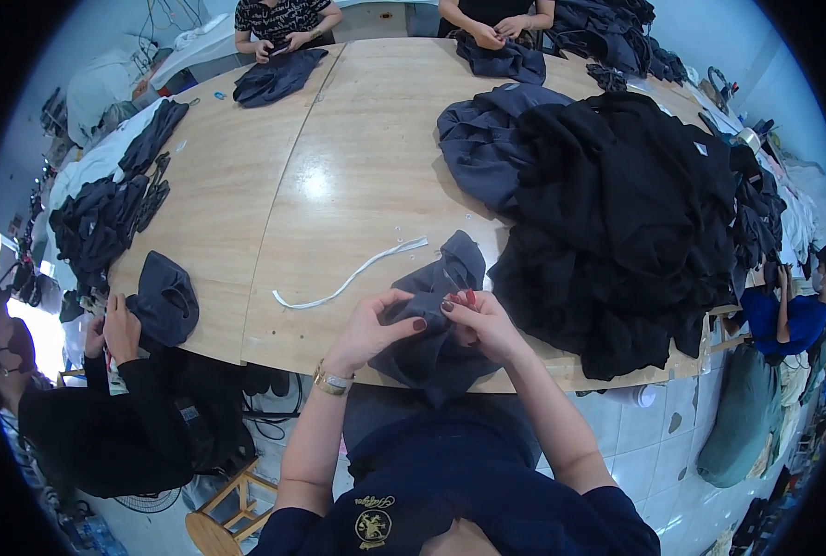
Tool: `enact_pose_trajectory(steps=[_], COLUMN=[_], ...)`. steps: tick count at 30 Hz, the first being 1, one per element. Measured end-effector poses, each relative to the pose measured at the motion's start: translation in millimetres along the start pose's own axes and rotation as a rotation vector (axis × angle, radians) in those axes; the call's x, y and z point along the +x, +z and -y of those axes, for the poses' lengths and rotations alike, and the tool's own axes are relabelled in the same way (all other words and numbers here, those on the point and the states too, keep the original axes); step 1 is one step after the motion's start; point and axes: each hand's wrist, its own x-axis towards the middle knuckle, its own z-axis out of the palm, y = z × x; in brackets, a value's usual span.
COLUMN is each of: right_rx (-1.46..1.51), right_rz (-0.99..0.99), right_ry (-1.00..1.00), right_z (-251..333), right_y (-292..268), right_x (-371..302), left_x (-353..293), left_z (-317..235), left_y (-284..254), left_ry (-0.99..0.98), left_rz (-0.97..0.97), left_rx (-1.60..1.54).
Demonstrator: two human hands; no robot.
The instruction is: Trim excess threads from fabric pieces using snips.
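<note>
A dark grey garment (441,357) lies bunched at the table's near edge, partly hanging over it. My left hand (376,329) grips its cloth between thumb and fingers; a watch is on that wrist. My right hand (482,324) pinches the same garment close beside, fingertips together near its upper part. Whether the right fingers also hold something small cannot be made out. A white strip (348,275) lies curved on the table just beyond my left hand.
A large heap of black garments (617,204) stands close at my right, with a grey garment (487,139) beside it. Co-workers handle grey garments at the far side and at my left. Dark clothes (102,222) lie along the left edge. A wooden stool (232,510) stands behind left.
</note>
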Motion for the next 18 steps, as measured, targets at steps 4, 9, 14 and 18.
enact_pose_trajectory(steps=[4,9,14,18], right_rx=[0.067,-0.051,-0.483,-0.558], right_rz=[-0.018,-0.278,-0.205,-0.278], right_ry=[-0.001,-0.157,-0.357,-0.478], right_z=[-1,4,24,14], right_y=[-2,-3,25,13], right_x=[-1,6,-3,7], left_x=[-7,-6,-6,-3], left_z=[9,9,7,11], left_y=[-5,3,5,5], left_ry=[0.118,0.184,0.148,0.153], left_rz=[0.004,-0.043,-0.078,-0.118], left_rx=[-0.464,-0.457,-0.473,-0.507])
